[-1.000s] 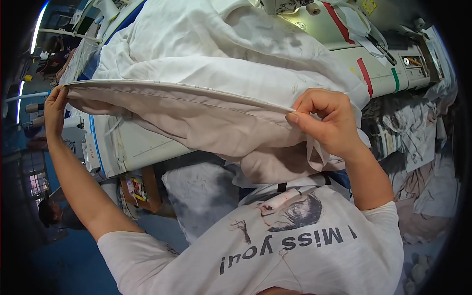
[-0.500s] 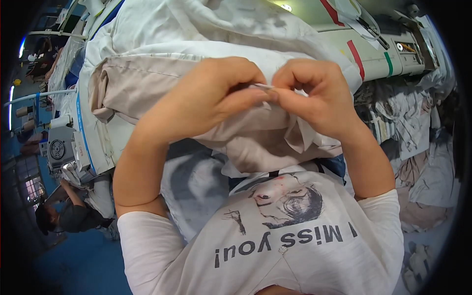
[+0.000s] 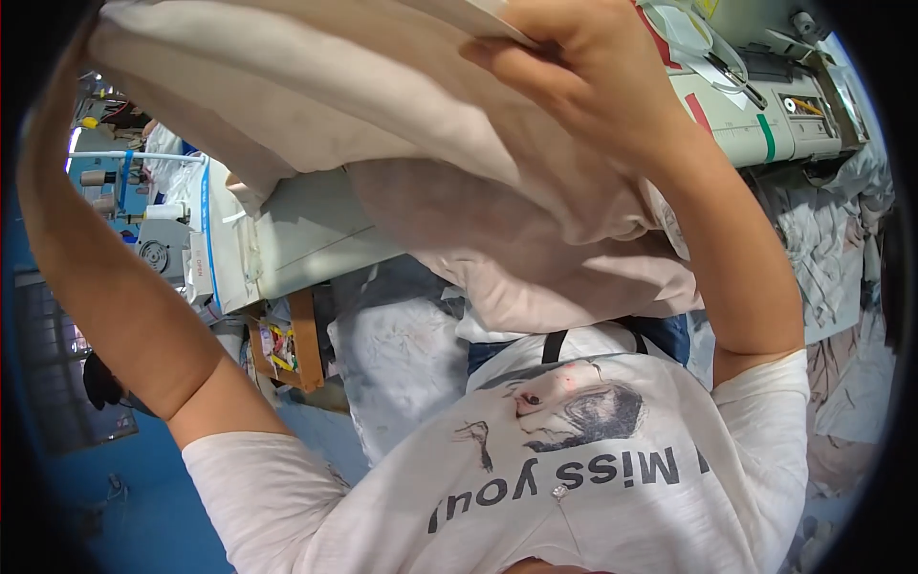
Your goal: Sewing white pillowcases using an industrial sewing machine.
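Observation:
A large beige cloth (image 3: 316,105) is lifted and stretched between my two hands. My right hand (image 3: 583,72) pinches its upper edge near the top middle, thumb and fingers closed on the fabric. Far out at the upper left, my left hand (image 3: 81,57) is at the cloth's other end; it is dark at the picture's rim and its fingers barely show, but the cloth hangs taut from it. The lower part of the cloth droops in folds over the table edge and onto my lap.
A pale worktable (image 3: 316,225) runs beneath the cloth. A sewing machine bed (image 3: 736,139) with red and green tape stands at the upper right, scissors (image 3: 736,81) on it. Below the table are a wooden drawer (image 3: 306,340) of small items and white cloth (image 3: 392,354); another person is at the left.
My hands, together at the middle before, have spread apart: the left swung far to the upper left, the right rose slightly. The beige cloth is raised and pulled out between them.

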A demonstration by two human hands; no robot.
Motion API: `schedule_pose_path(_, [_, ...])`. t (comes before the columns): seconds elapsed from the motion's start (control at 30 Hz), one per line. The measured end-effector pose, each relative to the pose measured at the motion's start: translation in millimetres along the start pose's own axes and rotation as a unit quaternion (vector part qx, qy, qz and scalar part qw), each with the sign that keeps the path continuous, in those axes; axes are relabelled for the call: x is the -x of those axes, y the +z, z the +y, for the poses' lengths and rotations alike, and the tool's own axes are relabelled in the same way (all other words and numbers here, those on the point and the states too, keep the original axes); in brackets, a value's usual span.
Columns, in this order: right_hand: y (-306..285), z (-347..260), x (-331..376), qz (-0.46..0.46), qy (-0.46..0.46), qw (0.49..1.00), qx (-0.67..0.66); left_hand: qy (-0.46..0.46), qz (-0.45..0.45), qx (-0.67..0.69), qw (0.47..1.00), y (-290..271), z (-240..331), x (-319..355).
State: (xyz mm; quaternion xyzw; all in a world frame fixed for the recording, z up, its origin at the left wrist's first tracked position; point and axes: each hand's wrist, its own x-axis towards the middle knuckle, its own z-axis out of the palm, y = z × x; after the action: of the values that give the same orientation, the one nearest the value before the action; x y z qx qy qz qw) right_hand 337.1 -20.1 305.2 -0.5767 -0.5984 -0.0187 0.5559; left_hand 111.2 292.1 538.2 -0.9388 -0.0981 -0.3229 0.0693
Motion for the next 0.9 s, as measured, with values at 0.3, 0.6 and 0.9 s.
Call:
schedule_pose_path(0.3, [-7.3, 16.4, 98.9, -0.064, 0.168, 0.977, -0.113, -0.229, 0.022, 0.014, 0.973, -75.3, -92.2, 31.4])
schedule_pose_path(0.6, [-30.1, 35.0, 151.5, -0.002, 0.225, 0.970, -0.087, -0.313, -0.008, 0.062, 0.948, -22.4, -138.7, 86.5])
schedule_pose_path(0.9, [-38.5, 41.9, 163.4, 0.020, 0.252, 0.966, -0.059, -0.350, -0.070, 0.125, 0.926, 38.4, -159.8, 124.6])
